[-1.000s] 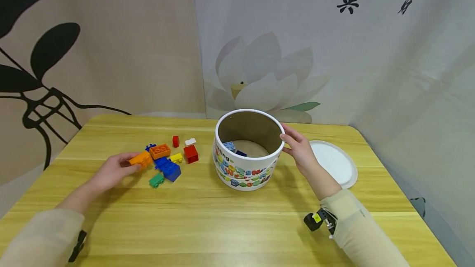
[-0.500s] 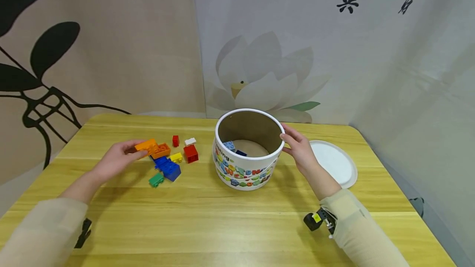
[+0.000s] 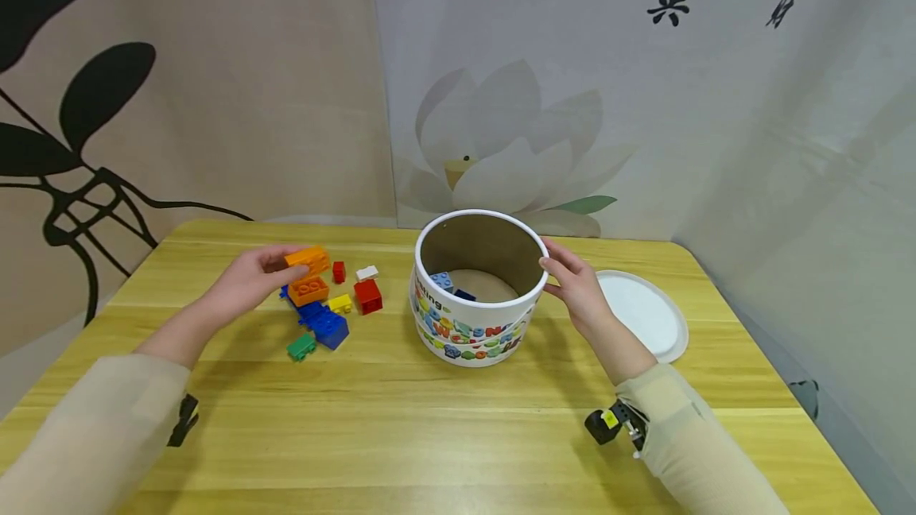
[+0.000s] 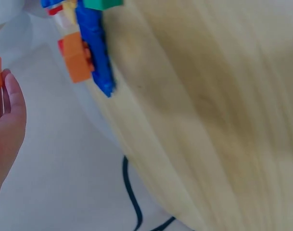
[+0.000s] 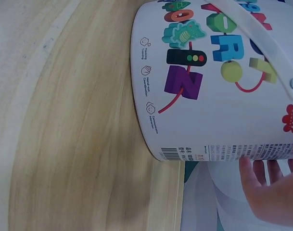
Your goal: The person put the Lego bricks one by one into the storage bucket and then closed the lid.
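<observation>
My left hand (image 3: 246,280) pinches an orange building block (image 3: 309,259), held over another orange block (image 3: 308,291) in the head view. In the left wrist view, the held block shows only partly at the left edge. Blue blocks (image 3: 325,324), a yellow block (image 3: 339,304), a green block (image 3: 301,347), red blocks (image 3: 368,297) and a white block (image 3: 367,272) lie around there. My right hand (image 3: 576,284) grips the right side of a white printed bucket (image 3: 468,340), fingers at its rim. Inside it lie a light-blue block (image 3: 442,282) and a dark-blue block (image 3: 465,296).
A white round lid (image 3: 640,316) lies flat on the wooden table (image 3: 401,435), right of the bucket and behind my right forearm. The table's far edge meets a fabric backdrop (image 3: 286,102) with printed plants. The bucket has a white handle (image 5: 261,36).
My left hand has lifted the orange block and carried it rightward and away from me, over the other blocks. The right hand and bucket have stayed in place.
</observation>
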`<state>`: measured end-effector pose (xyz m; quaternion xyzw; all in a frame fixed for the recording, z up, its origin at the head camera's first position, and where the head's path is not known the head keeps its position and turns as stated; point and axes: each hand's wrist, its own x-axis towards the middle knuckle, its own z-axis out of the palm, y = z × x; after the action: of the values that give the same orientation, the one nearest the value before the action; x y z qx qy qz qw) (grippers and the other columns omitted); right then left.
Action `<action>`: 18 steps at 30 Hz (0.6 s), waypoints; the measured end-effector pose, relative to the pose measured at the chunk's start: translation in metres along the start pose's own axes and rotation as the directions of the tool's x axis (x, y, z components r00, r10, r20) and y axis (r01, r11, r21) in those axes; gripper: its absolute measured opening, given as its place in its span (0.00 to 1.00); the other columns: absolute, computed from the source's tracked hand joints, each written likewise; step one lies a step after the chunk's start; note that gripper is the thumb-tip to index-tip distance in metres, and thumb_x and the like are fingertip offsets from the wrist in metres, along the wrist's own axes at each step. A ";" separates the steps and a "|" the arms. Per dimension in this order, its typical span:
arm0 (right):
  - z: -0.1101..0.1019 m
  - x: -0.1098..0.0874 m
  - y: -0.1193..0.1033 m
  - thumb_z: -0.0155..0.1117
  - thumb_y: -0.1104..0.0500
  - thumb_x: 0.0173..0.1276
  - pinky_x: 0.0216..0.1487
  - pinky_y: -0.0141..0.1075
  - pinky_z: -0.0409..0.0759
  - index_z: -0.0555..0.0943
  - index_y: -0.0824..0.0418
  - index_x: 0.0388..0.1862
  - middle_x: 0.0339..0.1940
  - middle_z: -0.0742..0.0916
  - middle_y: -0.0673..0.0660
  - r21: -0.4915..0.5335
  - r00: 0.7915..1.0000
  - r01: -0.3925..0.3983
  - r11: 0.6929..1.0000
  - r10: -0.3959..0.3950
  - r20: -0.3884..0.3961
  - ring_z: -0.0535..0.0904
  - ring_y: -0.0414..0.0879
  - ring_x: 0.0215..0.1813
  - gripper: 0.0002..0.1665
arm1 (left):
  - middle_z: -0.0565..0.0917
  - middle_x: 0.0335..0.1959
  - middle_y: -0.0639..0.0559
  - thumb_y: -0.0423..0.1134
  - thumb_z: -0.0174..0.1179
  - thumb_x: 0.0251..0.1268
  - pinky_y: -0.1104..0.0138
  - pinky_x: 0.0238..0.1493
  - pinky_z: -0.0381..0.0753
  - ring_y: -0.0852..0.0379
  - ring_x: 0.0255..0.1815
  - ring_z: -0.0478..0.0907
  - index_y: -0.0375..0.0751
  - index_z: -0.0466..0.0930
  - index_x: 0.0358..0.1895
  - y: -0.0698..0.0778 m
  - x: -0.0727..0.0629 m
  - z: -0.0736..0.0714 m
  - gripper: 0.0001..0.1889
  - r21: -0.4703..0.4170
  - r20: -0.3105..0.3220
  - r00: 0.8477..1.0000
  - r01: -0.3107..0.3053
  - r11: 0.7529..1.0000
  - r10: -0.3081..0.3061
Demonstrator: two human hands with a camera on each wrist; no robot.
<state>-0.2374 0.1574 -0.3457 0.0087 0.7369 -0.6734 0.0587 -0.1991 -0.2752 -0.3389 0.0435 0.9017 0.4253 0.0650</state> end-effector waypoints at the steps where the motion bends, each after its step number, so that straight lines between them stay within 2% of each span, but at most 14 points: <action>1: 0.000 0.000 0.000 0.48 0.60 0.73 0.43 0.25 0.77 0.63 0.59 0.70 0.70 0.69 0.59 -0.001 1.000 -0.002 1.000 0.002 0.001 0.68 0.49 0.63 0.27 | 0.75 0.56 0.36 0.53 0.51 0.68 0.71 0.45 0.77 0.43 0.53 0.73 0.35 0.65 0.65 0.002 0.001 0.000 0.30 -0.006 0.004 1.000 -0.002 1.000 0.002; 3: 0.000 0.000 0.000 0.48 0.60 0.73 0.44 0.25 0.77 0.63 0.59 0.70 0.70 0.69 0.58 -0.006 1.000 -0.003 1.000 0.003 0.004 0.68 0.49 0.63 0.27 | 0.75 0.56 0.36 0.54 0.51 0.68 0.67 0.48 0.78 0.42 0.54 0.73 0.35 0.65 0.65 0.007 0.004 0.001 0.31 -0.010 0.010 1.000 -0.005 1.000 0.005; 8: -0.001 0.001 -0.001 0.48 0.60 0.73 0.44 0.25 0.77 0.63 0.59 0.70 0.70 0.69 0.58 -0.004 1.000 -0.003 1.000 0.003 0.008 0.67 0.50 0.64 0.27 | 0.76 0.57 0.36 0.55 0.51 0.67 0.67 0.49 0.76 0.43 0.54 0.73 0.36 0.64 0.66 0.022 0.012 0.003 0.32 -0.004 0.022 1.000 -0.012 1.000 0.012; 14: 0.000 0.001 0.000 0.48 0.60 0.72 0.43 0.25 0.77 0.63 0.60 0.70 0.70 0.69 0.58 0.000 1.000 0.002 1.000 -0.002 0.007 0.67 0.51 0.65 0.28 | 0.77 0.55 0.40 0.54 0.52 0.67 0.70 0.44 0.74 0.47 0.50 0.73 0.40 0.66 0.65 0.046 0.022 0.008 0.30 -0.008 0.034 0.998 -0.062 0.998 0.062; 18: -0.001 0.002 0.001 0.49 0.60 0.72 0.43 0.25 0.77 0.64 0.59 0.70 0.70 0.70 0.58 -0.002 1.000 0.005 1.000 -0.005 0.004 0.68 0.51 0.65 0.27 | 0.77 0.55 0.40 0.50 0.53 0.68 0.69 0.46 0.76 0.48 0.49 0.75 0.41 0.67 0.65 0.063 0.030 0.015 0.27 -0.047 0.044 0.994 -0.098 0.994 0.100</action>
<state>-0.2390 0.1579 -0.3470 0.0052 0.7374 -0.6729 0.0584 -0.2253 -0.2199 -0.3016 0.0967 0.8868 0.4471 0.0658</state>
